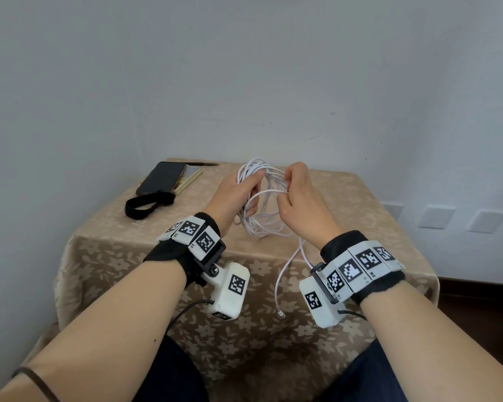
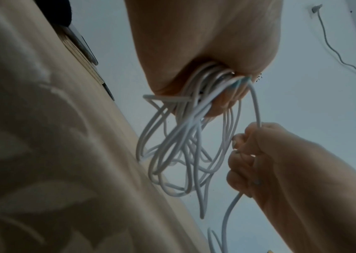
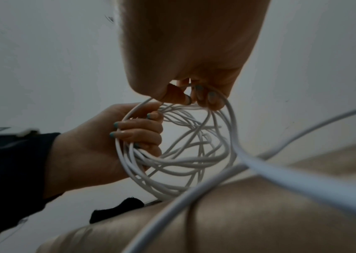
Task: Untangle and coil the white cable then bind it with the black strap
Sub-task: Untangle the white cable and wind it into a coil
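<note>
The white cable (image 1: 266,219) hangs in several loose loops above the middle of the table. My left hand (image 1: 238,188) grips the bundle of loops, fingers curled round it (image 3: 137,130). My right hand (image 1: 298,187) pinches one strand at the top of the coil (image 3: 203,97), right beside the left hand. A free tail of cable (image 1: 285,274) trails down between my wrists, its plug end (image 1: 281,313) lying on the cloth. The black strap (image 1: 145,205) lies in a loop on the table at the left, apart from both hands.
A dark phone (image 1: 161,178) rests on a notebook (image 1: 190,178) at the table's back left, just behind the strap, with a pen (image 1: 204,164) beyond. The small table (image 1: 346,198) wears a beige floral cloth and stands against a pale wall.
</note>
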